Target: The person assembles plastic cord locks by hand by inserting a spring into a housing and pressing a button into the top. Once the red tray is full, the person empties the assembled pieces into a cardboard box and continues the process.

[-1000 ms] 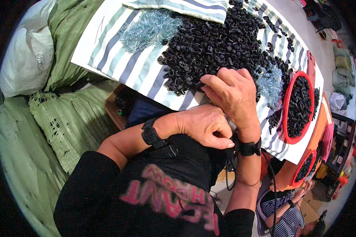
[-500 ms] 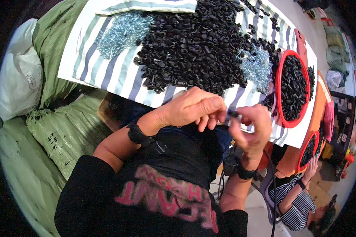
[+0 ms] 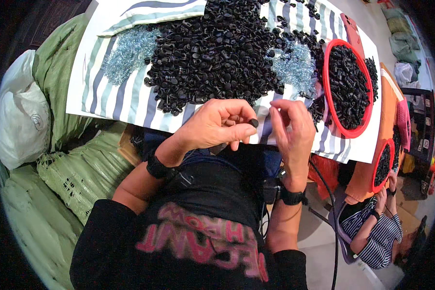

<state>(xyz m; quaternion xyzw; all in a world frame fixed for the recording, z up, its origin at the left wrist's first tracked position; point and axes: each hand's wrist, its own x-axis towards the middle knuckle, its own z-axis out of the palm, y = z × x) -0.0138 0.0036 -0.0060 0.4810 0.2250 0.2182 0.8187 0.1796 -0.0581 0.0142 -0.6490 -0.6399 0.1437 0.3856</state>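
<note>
Pinching small black part in left hand, just on body side of black pile on tabletop. Holding right hand half-curled beside part, apart from it; can't tell if gripping anything.

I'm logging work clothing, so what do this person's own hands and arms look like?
The left hand and right hand are bare, without gloves. The left wristband and right wristband are both black and chunky. The left sleeve and right sleeve are black and short.
</note>
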